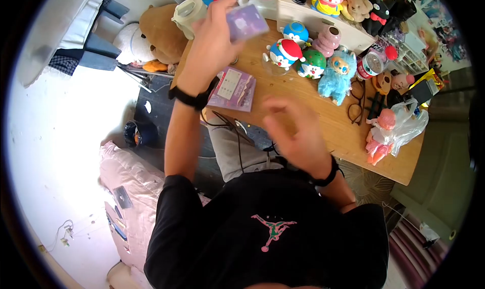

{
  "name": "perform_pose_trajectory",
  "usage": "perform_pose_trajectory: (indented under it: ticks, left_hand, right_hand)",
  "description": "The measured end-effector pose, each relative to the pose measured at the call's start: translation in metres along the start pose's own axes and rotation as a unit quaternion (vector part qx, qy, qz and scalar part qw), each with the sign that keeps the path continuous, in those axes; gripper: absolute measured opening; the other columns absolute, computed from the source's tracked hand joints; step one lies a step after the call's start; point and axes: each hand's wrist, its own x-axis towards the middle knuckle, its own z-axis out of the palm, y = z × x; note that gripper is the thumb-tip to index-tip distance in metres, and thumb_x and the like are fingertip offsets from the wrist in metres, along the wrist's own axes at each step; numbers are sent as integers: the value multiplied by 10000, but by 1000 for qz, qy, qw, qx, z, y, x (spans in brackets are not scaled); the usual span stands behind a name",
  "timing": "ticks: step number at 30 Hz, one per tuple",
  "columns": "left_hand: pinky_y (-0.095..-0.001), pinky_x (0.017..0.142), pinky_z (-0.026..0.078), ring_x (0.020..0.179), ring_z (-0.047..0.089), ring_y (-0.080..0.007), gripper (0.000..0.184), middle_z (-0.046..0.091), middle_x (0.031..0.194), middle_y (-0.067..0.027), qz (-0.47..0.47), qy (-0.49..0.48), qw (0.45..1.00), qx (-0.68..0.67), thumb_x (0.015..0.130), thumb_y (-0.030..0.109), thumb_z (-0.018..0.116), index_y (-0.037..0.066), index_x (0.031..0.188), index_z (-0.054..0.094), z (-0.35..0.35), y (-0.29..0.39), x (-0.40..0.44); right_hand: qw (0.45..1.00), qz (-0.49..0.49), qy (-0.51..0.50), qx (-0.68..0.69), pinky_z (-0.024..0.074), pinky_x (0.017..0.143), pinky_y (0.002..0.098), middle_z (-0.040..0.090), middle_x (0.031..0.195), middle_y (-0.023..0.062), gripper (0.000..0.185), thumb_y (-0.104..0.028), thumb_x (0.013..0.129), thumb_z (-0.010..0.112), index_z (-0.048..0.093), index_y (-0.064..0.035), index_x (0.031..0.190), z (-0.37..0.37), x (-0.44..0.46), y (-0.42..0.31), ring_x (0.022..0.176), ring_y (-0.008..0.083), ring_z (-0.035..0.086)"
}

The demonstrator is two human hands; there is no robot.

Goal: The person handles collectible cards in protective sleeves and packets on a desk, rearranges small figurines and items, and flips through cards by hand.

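My left hand (pixel 217 33) is raised over the far left part of the desk, closed on a small flat purple box (pixel 247 22) with a pale printed picture. Below that wrist, a larger purple box (pixel 245 94) with a white panel lies at the desk's near edge, partly covered by my forearm. My right hand (pixel 295 135) is held above the near edge, blurred by motion. Its thumb and curved fingers are apart, and nothing shows between them.
On the wooden desk (pixel 313 122) stand Doraemon figures (pixel 284 55), a blue furry plush (pixel 337 75), glasses (pixel 356 104), and a pink doll (pixel 379 140) beside a plastic bag (pixel 408 124). A white jug (pixel 189 16) is behind my left hand. Dark cables (pixel 235 127) hang over my leg.
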Motion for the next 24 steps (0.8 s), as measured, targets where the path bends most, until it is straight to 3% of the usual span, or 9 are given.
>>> perform_pose_trajectory:
  ticks: [2, 4, 7, 12, 16, 18, 19, 23, 24]
  left_hand:
    - [-404, 1139, 349, 1271, 558, -344, 830, 575, 1357, -133, 30, -19, 999, -37, 701, 44, 837, 59, 1403, 394, -26, 16, -16]
    - [-419, 1149, 348, 1308, 534, -325, 804, 572, 1411, -111, 171, -44, 979, -101, 702, -12, 816, 84, 1400, 427, -44, 30, -30]
    - [-417, 1154, 348, 1344, 508, -309, 786, 537, 1470, -115, 193, -140, 968, -74, 692, -76, 790, 78, 1384, 451, -67, 53, -44]
    - [-422, 1149, 394, 1391, 492, -312, 845, 495, 1500, -196, 193, -59, 954, -222, 734, -105, 764, 42, 1461, 358, -51, 44, -73]
    - [-370, 1103, 434, 1358, 520, -266, 685, 536, 1456, -169, 86, 29, 921, -378, 845, -92, 715, 28, 1447, 412, -30, 36, -104]
    - [-305, 999, 474, 1224, 597, -228, 419, 614, 1346, -147, 55, 34, 932, -355, 914, -73, 650, -8, 1320, 569, -21, 26, -113]
    - [-244, 854, 493, 1021, 641, -141, 209, 691, 1175, -97, -27, 63, 922, -382, 971, -22, 612, -18, 1167, 683, -20, 31, -117]
    - [-202, 728, 495, 860, 634, -44, 170, 728, 993, -15, -114, 113, 909, -385, 972, 60, 667, 13, 1119, 738, -20, 35, -124]
    - [-202, 728, 495, 860, 634, -44, 170, 728, 993, -15, -117, 117, 908, -384, 972, 60, 667, 13, 1119, 738, -21, 34, -126]
  right_hand:
    - [999, 32, 29, 28, 508, 935, 350, 632, 1225, 135, 279, -56, 920, 682, 603, -14, 1185, -7, 9, -3, 1084, 258, 641]
    - [965, 62, 189, 168, 516, 924, 328, 675, 1193, 104, 220, -55, 971, 646, 624, 22, 1176, -10, 23, -7, 1076, 187, 644]
    - [963, 62, 146, 220, 565, 850, 320, 700, 1159, 107, 253, -50, 992, 626, 605, 50, 1223, -11, 30, -1, 973, 167, 684]
    - [939, 166, 83, 289, 623, 728, 291, 718, 1110, 139, 391, -59, 991, 627, 513, 52, 1348, -5, 17, 6, 807, 164, 729]
    - [825, 242, 68, 506, 607, 623, 280, 729, 934, 109, 439, -79, 991, 599, 482, 40, 1398, 1, 12, -1, 714, 185, 716]
    - [685, 327, -25, 651, 572, 569, 261, 704, 879, 116, 444, -111, 1007, 574, 460, 38, 1410, 4, 4, 17, 655, 167, 685]
    - [672, 331, -66, 659, 554, 557, 271, 689, 842, 130, 374, -232, 1061, 478, 518, 31, 1324, 7, 1, 21, 631, 174, 667]
    - [758, 370, -138, 519, 522, 536, 288, 680, 803, 125, 441, -349, 1093, 350, 579, 12, 1199, 17, -8, 21, 605, 184, 641]
    - [825, 354, -128, 422, 488, 520, 272, 646, 782, 92, 533, -424, 1096, 278, 591, -3, 1191, 19, -9, 21, 583, 158, 600]
